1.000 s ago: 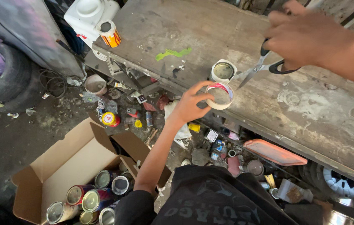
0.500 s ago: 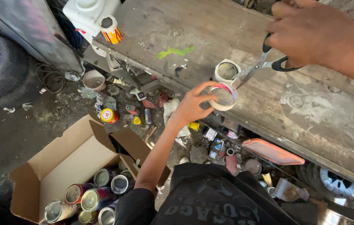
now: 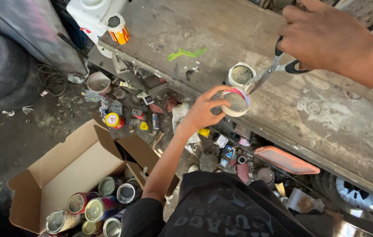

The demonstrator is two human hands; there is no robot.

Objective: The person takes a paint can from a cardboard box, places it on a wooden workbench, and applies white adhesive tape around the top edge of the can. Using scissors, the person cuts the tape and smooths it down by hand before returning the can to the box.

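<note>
Gripping a small round tin [image 3: 235, 102] by its rim at the edge of the worn workbench [image 3: 327, 114], the left hand [image 3: 204, 109] steadies it; the right hand [image 3: 322, 37] closes around scissors [image 3: 270, 72] aimed at its lid. Below, a cardboard box [image 3: 63, 171] holds metal cans [image 3: 94, 206].

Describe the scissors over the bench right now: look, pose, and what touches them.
The scissors have slim metal blades and dark handles with a pale inner rim. The right hand grips the handles from above. The blades slope down and left over the worn bench, their tip reaching the rim of the small round can that the left hand holds at the bench edge. The blades look nearly closed; true contact with the rim is unclear.
</note>
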